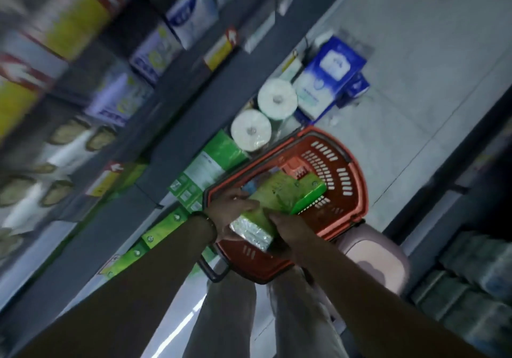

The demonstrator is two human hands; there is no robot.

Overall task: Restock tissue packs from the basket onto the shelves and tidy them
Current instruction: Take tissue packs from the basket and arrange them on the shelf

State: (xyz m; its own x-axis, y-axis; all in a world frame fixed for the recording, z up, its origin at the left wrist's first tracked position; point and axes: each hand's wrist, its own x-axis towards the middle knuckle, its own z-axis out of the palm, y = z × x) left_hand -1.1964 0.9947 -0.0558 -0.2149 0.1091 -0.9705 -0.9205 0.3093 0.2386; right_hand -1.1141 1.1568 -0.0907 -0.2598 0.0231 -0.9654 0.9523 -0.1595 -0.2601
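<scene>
A red plastic basket (343, 169) rests on a pink stool in front of me. Over its near half I hold a long green tissue pack (279, 194) with both hands. My left hand (235, 205) grips the pack's left side, and my right hand (288, 227) grips its near end from below right. The pack's silvery end (250, 233) faces me. Something blue and orange lies under the pack in the basket, blurred. The grey shelves (177, 125) run along the left, with green packs (210, 161) on the bottom level.
Two white paper rolls (277, 98) and blue-white tissue packs (329, 78) stand on the floor beyond the basket. The pink stool (374, 260) sits under the basket. Upper shelves hold blurred white, blue and yellow packs. More stacked packs (476, 280) fill the right side. Tiled floor lies beyond.
</scene>
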